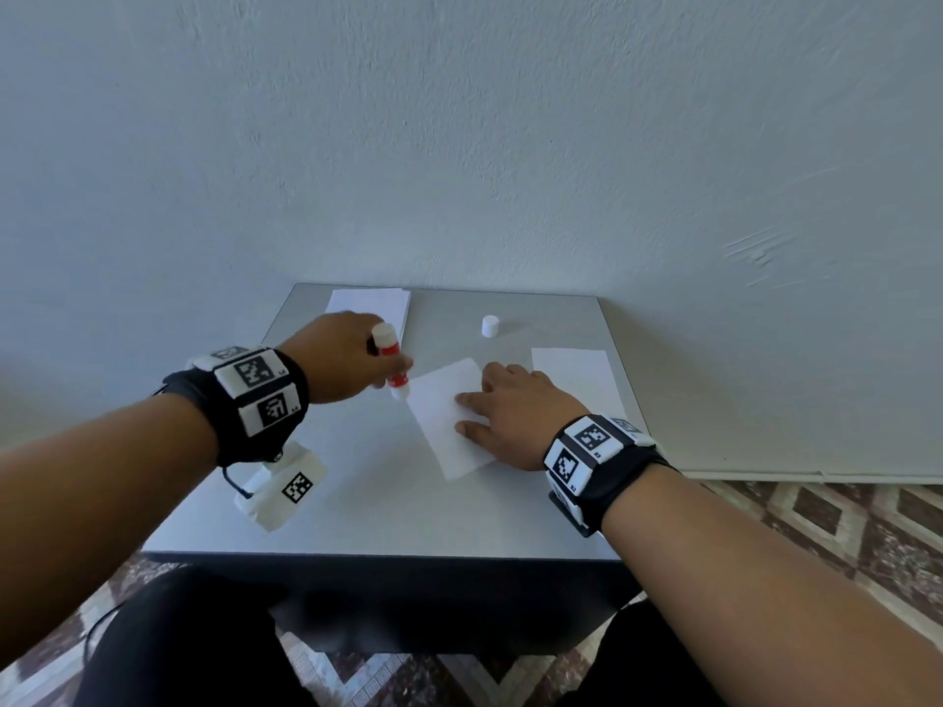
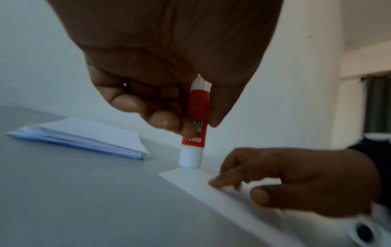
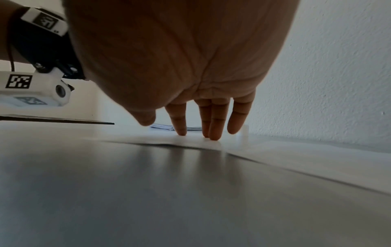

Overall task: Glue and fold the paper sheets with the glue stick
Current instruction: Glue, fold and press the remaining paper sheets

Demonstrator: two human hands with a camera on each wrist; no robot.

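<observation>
Gripping a red-and-white plastic glue stick (image 1: 394, 363) with curled fingers and thumb, my left hand (image 1: 341, 355) holds it near upright, tip down, as item one on this grey flat-topped table (image 1: 357, 502). From the left wrist view the stick's white lower end (image 2: 189, 158) meets the far left corner of a white rectangular paper sheet (image 1: 449, 415), which lies flat and turned at an angle near the middle of the table. Item two, my right hand (image 1: 515, 415), lies spread on that sheet with fingers nearly straight; from the right wrist view its fingertips (image 3: 214, 136) press down on the paper, holding nothing in a grasp. Item three, a small white cylindrical cap (image 1: 490, 327), stands upright on the table behind the sheet, well apart from the stick. Item four, a stack of white paper sheets (image 1: 370, 304), sits at the far left corner of the table, behind my left hand; the left wrist view shows several layers at its edge (image 2: 84, 140). Item five, a second single white paper piece (image 1: 576, 380), lies flat on the right side of the table, just beyond my right hand; I cannot tell whether it is folded. Both wrists carry black bands with white marker blocks (image 1: 257, 387). A pale textured wall (image 1: 459, 145) rises behind the table, and a patterned tile floor (image 1: 842, 528) shows to the right.
</observation>
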